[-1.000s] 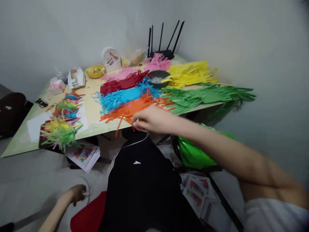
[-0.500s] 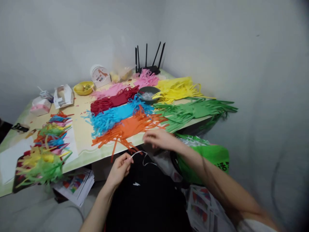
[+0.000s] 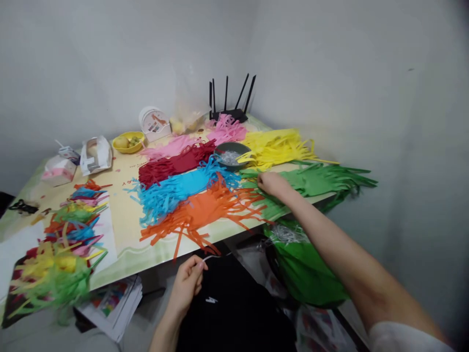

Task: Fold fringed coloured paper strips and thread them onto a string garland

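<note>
My left hand (image 3: pixel 188 282) is closed in a pinch on a thin white string (image 3: pixel 212 256), above my dark-clad lap at the table's front edge. My right hand (image 3: pixel 274 186) reaches over the green fringed sheets (image 3: pixel 318 180), near the left ends of their strips. Its fingers are curled; what they hold, if anything, is hidden. To the left of it lie orange fringed sheets (image 3: pixel 201 210), with blue fringed sheets (image 3: pixel 186 182) and dark red ones (image 3: pixel 179 164) behind. Yellow fringed sheets (image 3: pixel 274 146) lie beyond my right hand, beside a dark bowl (image 3: pixel 244 148) of clear bits.
A multicoloured fringed garland (image 3: pixel 69 234) runs along the left of the table, its near end over the edge. Behind stand a yellow fruit bowl (image 3: pixel 128 149), a white container (image 3: pixel 154 122) and a black router (image 3: pixel 234 116). A green bag (image 3: pixel 308 274) hangs below the right edge.
My right hand has moved up and away from the table's front edge onto the green sheets. My left hand keeps the string and sits slightly lower in view. The view has shifted slightly.
</note>
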